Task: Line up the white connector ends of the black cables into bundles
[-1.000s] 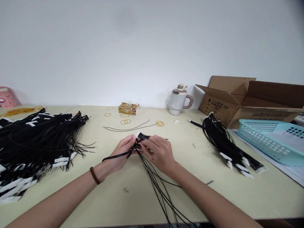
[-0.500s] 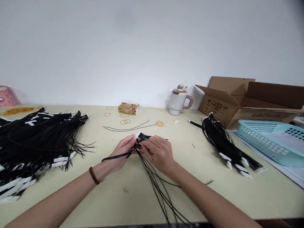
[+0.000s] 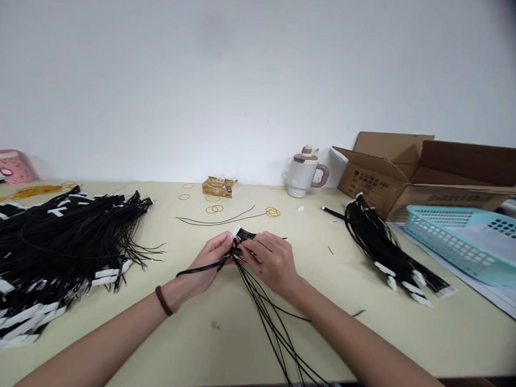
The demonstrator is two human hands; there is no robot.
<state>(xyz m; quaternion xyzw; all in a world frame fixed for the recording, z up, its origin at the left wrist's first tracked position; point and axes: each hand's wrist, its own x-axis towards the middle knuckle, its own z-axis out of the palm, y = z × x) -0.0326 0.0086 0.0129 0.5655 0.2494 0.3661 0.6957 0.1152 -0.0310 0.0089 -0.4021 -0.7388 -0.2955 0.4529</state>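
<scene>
My left hand (image 3: 209,263) and my right hand (image 3: 271,261) meet at the middle of the table, both closed on a small bundle of thin black cords (image 3: 266,317). The white-tagged ends of the cords (image 3: 242,234) stick out just beyond my fingertips. Loose cord tails run from my hands toward me and off the table's near edge. One looped end juts left from under my left hand. A brown band sits on my left wrist.
A big heap of black cords with white tags (image 3: 52,251) fills the left side. A smaller bundle (image 3: 382,245) lies right, beside a cardboard box (image 3: 410,177) and a teal basket (image 3: 466,237). Rubber bands (image 3: 272,212), a small box (image 3: 219,186) and a mug (image 3: 303,172) stand behind.
Both hands stay at the same spot on the bundle; the whole scene sits slightly lower in view, so my head has tilted a little.
</scene>
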